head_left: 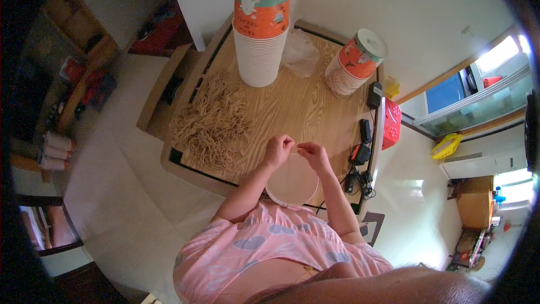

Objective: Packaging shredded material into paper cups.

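My left hand (279, 150) and my right hand (315, 155) meet at the far rim of a white round paper bucket (292, 183), just in front of my body. The fingertips of both are pinched together; what they hold, if anything, is too small to make out. To the left of the hands, a tangled pile of tan cords (211, 118) covers part of the table. Behind them stands a tall stack of upside-down paper buckets (260, 50), the top one printed in orange and green.
A shorter stack of orange-printed buckets (360, 56) stands at the table's (301, 104) back right. Between the stacks lies a clear plastic bag (301, 53). Black power adapters (375, 94) and tangled cables (360, 183) line the right edge. A red basket (392, 124) is beyond it.
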A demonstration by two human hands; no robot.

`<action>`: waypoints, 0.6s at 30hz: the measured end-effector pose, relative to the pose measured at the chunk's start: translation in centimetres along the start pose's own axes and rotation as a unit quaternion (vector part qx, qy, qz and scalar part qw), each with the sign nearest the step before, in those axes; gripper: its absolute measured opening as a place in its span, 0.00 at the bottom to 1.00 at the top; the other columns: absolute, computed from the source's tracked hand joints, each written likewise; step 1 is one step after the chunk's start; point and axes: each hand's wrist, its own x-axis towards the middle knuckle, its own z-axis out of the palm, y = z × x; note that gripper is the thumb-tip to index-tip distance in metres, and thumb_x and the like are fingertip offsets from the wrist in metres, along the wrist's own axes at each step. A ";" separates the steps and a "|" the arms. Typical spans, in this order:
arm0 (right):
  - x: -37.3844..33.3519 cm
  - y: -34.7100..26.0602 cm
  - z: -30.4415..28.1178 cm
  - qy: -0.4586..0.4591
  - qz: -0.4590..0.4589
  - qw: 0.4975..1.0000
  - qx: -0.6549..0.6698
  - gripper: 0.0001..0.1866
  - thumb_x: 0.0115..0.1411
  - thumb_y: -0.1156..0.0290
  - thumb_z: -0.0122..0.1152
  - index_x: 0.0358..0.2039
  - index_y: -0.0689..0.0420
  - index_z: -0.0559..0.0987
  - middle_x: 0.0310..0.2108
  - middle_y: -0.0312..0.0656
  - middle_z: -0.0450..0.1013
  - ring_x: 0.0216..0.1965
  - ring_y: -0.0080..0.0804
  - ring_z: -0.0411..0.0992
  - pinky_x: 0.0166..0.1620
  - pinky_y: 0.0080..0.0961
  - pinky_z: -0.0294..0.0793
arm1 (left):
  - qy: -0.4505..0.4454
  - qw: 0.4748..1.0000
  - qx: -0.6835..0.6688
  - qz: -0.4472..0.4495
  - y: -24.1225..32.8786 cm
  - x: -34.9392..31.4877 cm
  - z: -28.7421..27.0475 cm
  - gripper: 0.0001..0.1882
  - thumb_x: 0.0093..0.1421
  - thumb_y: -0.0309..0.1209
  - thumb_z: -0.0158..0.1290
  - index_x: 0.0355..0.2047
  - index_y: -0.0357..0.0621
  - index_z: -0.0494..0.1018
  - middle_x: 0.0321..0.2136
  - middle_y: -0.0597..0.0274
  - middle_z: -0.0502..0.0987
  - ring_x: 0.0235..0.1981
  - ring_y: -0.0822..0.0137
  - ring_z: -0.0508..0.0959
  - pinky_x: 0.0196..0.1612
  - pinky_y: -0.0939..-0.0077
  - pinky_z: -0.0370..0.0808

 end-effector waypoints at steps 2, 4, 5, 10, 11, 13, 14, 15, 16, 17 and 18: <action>-0.1 -0.3 0.0 -0.004 -0.032 0.998 -0.055 0.08 0.51 0.73 0.58 0.30 0.65 0.76 0.24 0.36 0.74 0.27 0.21 0.69 0.33 0.19 0.69 | -0.006 1.000 -0.015 0.004 -0.1 0.1 0.0 0.05 0.49 0.29 0.55 0.24 0.40 0.73 0.18 0.61 0.74 0.19 0.70 0.72 0.24 0.76 0.69; -0.2 -0.9 -0.1 -0.020 -0.006 0.998 -0.056 0.08 0.52 0.72 0.58 0.30 0.64 0.76 0.24 0.36 0.73 0.27 0.21 0.69 0.32 0.18 0.68 | -0.017 0.999 -0.030 0.007 0.4 0.2 -0.3 0.05 0.51 0.28 0.54 0.24 0.39 0.73 0.17 0.66 0.73 0.18 0.76 0.70 0.23 0.79 0.68; -0.1 -1.2 -0.2 -0.037 0.019 0.997 -0.057 0.09 0.53 0.70 0.57 0.30 0.64 0.75 0.23 0.35 0.73 0.26 0.21 0.68 0.31 0.18 0.67 | -0.043 0.998 -0.044 -0.003 0.6 0.4 -0.3 0.05 0.51 0.28 0.54 0.24 0.39 0.73 0.18 0.66 0.73 0.19 0.75 0.70 0.24 0.79 0.68; 0.0 -1.9 -0.2 -0.050 0.078 0.993 0.074 0.07 0.54 0.68 0.56 0.26 0.59 0.74 0.20 0.30 0.68 0.22 0.15 0.63 0.26 0.14 0.63 | -0.086 0.995 -0.048 -0.024 -0.2 0.7 -0.3 0.05 0.52 0.28 0.53 0.25 0.38 0.73 0.18 0.65 0.73 0.21 0.75 0.72 0.26 0.79 0.70; 0.0 -2.0 -0.1 -0.051 0.108 0.986 0.113 0.07 0.55 0.69 0.56 0.25 0.58 0.74 0.20 0.30 0.68 0.22 0.15 0.63 0.26 0.14 0.63 | -0.095 0.993 -0.065 -0.023 -0.9 0.6 -0.2 0.04 0.52 0.27 0.53 0.25 0.38 0.73 0.18 0.65 0.74 0.21 0.75 0.73 0.27 0.78 0.70; -0.1 -1.7 -0.4 -0.050 0.121 0.980 0.152 0.07 0.55 0.68 0.55 0.26 0.58 0.74 0.21 0.30 0.68 0.22 0.15 0.63 0.26 0.14 0.63 | -0.108 0.990 -0.084 -0.022 -1.0 0.5 -0.2 0.04 0.52 0.26 0.53 0.25 0.38 0.73 0.19 0.65 0.74 0.22 0.74 0.74 0.27 0.78 0.71; 0.0 -1.5 -0.5 -0.051 0.133 0.971 0.190 0.07 0.55 0.68 0.55 0.26 0.58 0.74 0.22 0.30 0.69 0.22 0.16 0.64 0.25 0.14 0.64 | -0.123 0.989 -0.076 -0.018 -1.0 0.4 -0.3 0.04 0.51 0.26 0.53 0.25 0.38 0.73 0.20 0.64 0.75 0.23 0.73 0.74 0.28 0.77 0.71; 0.1 -1.0 -0.8 -0.048 0.133 0.971 0.191 0.07 0.55 0.68 0.55 0.26 0.58 0.74 0.22 0.30 0.69 0.22 0.16 0.64 0.25 0.14 0.64 | -0.139 0.988 -0.068 -0.013 -0.5 0.4 -0.4 0.04 0.51 0.26 0.53 0.24 0.38 0.73 0.21 0.63 0.75 0.23 0.72 0.75 0.28 0.76 0.71; 0.4 -0.2 -1.2 -0.062 0.150 0.969 0.184 0.07 0.55 0.68 0.55 0.26 0.58 0.74 0.22 0.31 0.69 0.22 0.16 0.65 0.25 0.14 0.64 | -0.141 0.988 -0.068 -0.012 0.1 0.5 -0.6 0.04 0.51 0.26 0.53 0.24 0.38 0.73 0.21 0.63 0.75 0.23 0.72 0.75 0.28 0.76 0.71; 0.6 0.5 -1.5 -0.076 0.167 0.967 0.176 0.07 0.55 0.68 0.55 0.27 0.58 0.74 0.22 0.31 0.69 0.22 0.17 0.65 0.25 0.14 0.65 | -0.153 0.987 -0.041 -0.024 0.6 0.6 -0.7 0.04 0.50 0.26 0.53 0.24 0.38 0.73 0.22 0.62 0.76 0.23 0.72 0.75 0.28 0.76 0.71; 0.8 1.0 -1.5 -0.077 0.167 0.967 0.176 0.07 0.55 0.68 0.55 0.27 0.58 0.74 0.22 0.31 0.69 0.22 0.17 0.65 0.25 0.14 0.65 | -0.163 0.986 -0.014 -0.036 0.9 0.7 -0.9 0.04 0.50 0.26 0.53 0.24 0.38 0.74 0.23 0.61 0.76 0.24 0.71 0.75 0.29 0.75 0.71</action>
